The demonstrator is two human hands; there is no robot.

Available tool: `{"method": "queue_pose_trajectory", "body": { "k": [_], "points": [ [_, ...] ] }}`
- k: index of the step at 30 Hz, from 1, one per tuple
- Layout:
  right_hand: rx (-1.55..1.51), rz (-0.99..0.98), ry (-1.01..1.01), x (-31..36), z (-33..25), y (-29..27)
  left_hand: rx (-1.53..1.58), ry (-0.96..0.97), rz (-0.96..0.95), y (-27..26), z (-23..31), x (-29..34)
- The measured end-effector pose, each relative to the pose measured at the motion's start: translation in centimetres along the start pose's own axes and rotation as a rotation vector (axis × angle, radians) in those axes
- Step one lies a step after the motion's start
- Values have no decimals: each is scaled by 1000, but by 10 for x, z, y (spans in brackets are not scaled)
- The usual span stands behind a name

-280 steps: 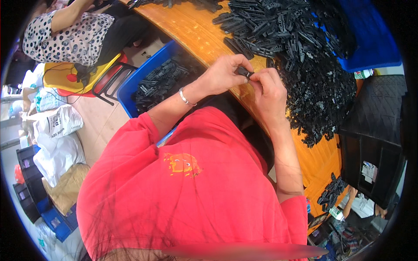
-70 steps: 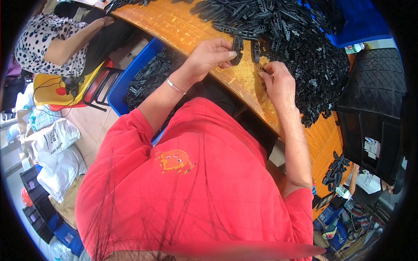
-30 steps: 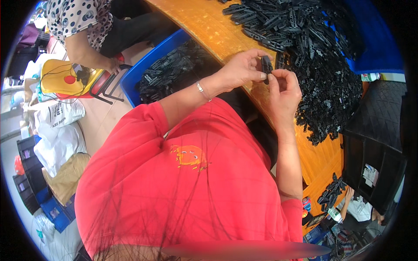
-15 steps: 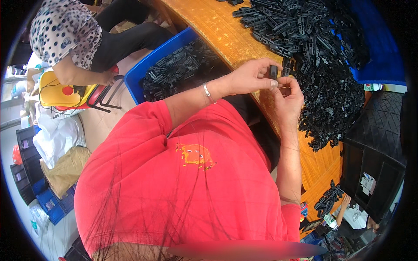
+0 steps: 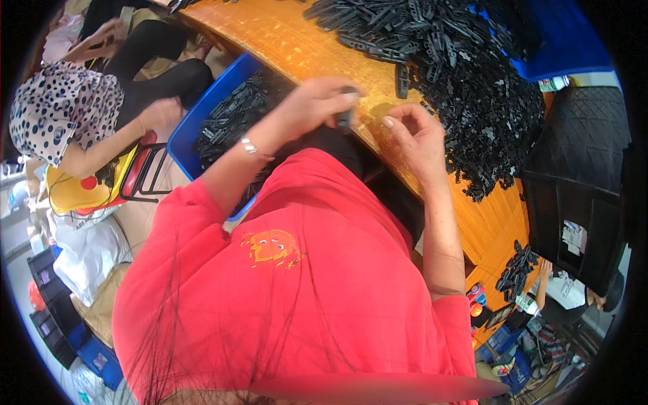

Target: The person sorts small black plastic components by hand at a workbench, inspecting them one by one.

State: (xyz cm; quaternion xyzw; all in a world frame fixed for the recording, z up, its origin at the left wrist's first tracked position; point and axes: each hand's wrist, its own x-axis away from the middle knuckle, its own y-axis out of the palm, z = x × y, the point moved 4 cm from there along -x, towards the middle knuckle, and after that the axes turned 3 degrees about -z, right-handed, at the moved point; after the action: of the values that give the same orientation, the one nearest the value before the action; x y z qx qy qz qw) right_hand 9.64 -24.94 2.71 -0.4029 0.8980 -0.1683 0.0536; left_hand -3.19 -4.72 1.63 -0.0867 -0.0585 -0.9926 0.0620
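My left hand grips a short black plastic part, slightly blurred, above the near edge of the wooden table. To its right, and apart from it, is my right hand, thumb and fingers curled together over the table edge. Whatever those fingers may hold is too small or hidden to make out. Beyond both hands lies a heap of long black plastic parts, with one loose long part at its near side. A heap of small black pieces spreads beside my right hand.
Left of the table stands a blue bin with black parts inside. A blue container and black crates stand on the right. One person in a spotted top sits at left, near a yellow chair. Another black pile lies lower right.
My hands have come apart. The left hand has drawn away to the left with the black part, and the right hand has let go of it. The view has shifted.
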Motion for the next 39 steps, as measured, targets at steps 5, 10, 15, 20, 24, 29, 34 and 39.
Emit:
{"method": "queue_pose_trajectory", "body": {
  "k": [5,10,15,20,24,29,34,39],
  "points": [
    [511,205,-34,27,0,-53,-940,229,175,-65,15,44],
    [734,224,-79,29,3,-53,-1068,518,360,-28,25,-3],
    [824,171,-134,6,-7,-36,-1176,643,221,28,31,-83],
    [1005,-26,-31,-18,7,-30,-1354,776,111,48,32,-114],
    [1027,-64,-2,-19,8,-28,-1337,802,109,49,31,-107],
    [722,121,-78,-12,-6,-41,-1252,697,66,48,26,-92],
    [552,153,-38,-13,-3,-43,-1114,686,102,41,10,-89],
    [390,159,133,-12,-3,-34,-1056,580,148,40,7,-85]
  ]
}}
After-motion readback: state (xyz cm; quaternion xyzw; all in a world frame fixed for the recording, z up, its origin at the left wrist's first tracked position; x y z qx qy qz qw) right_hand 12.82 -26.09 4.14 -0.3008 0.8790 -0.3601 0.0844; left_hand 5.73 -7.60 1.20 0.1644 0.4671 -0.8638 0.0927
